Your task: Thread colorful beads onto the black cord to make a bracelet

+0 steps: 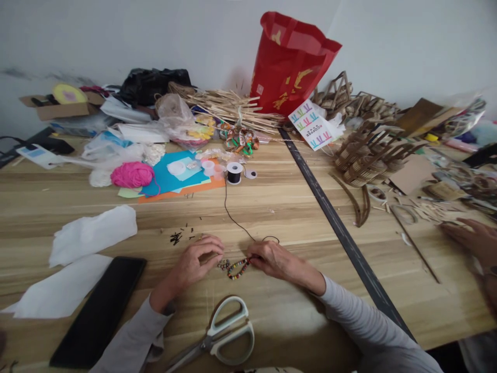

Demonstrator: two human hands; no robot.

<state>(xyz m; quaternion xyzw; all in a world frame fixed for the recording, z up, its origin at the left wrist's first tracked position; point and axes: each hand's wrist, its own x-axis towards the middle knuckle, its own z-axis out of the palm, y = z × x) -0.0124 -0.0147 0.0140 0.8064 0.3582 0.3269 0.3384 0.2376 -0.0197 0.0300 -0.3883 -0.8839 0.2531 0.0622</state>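
Observation:
My right hand (272,259) is closed, its fingertips pinching the end of a beaded bracelet (236,273). Multicoloured beads form a loop on the wooden table (295,321). A thin black cord (237,223) runs from a spool (234,173) down to the right hand, with a small curl behind the knuckles. My left hand (201,260) has thumb and fingers drawn together beside a few loose beads (223,264); whatever lies between the fingertips is too small to make out. White-handled scissors (229,331) lie in front of both hands.
Short black bits (176,238) lie behind my left hand. White paper pieces (93,233) and a black flat case (99,311) are at left. Pink yarn (132,175), a red bag (291,67) and woven baskets (365,155) stand behind. Another person's hand (471,238) rests at right.

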